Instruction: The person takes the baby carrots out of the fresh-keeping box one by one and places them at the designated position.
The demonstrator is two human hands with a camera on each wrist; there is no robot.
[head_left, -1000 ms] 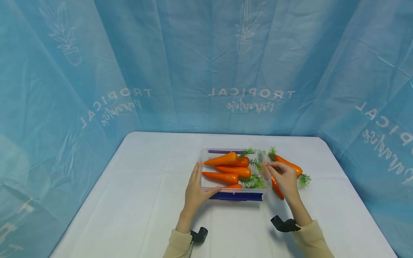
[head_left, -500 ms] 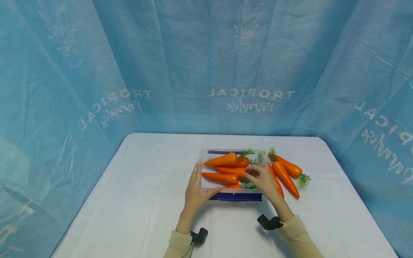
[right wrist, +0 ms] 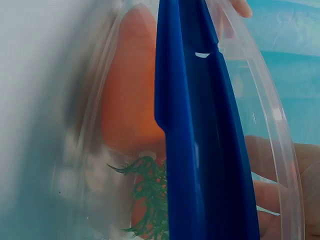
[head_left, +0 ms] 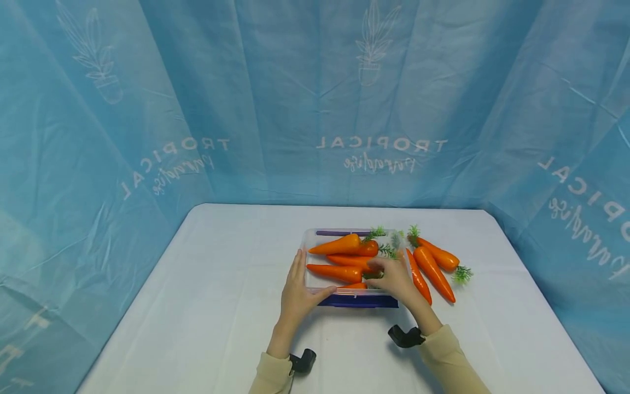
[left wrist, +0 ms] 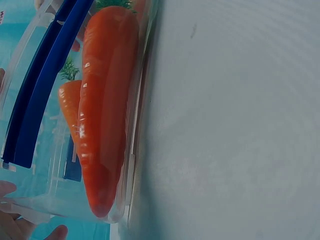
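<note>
A clear plastic box (head_left: 313,285) with blue latches (head_left: 361,301) holds several orange carrots (head_left: 334,272) with green tops. My left hand (head_left: 297,293) lies at its left end, fingers straight along the wall and thumb stretched over the front rim. Inside the right half, my right hand (head_left: 395,278) is among the carrots' tops, thumb and fingers parted around the leafy end of a carrot; whether they grip is hidden. Through the wall, the left wrist view shows a carrot (left wrist: 107,100) lying along the near side. The right wrist view shows the right hand (right wrist: 267,200) behind the blue latch (right wrist: 205,125).
Several loose carrots (head_left: 435,273) lie on the white table (head_left: 221,306) to the right of the box, close to its right wall. A blue printed curtain (head_left: 275,109) surrounds the back and sides.
My right hand has moved left from the box's right edge to over the carrots inside, then lower, with thumb and fingers parting. The left hand has kept its place.
</note>
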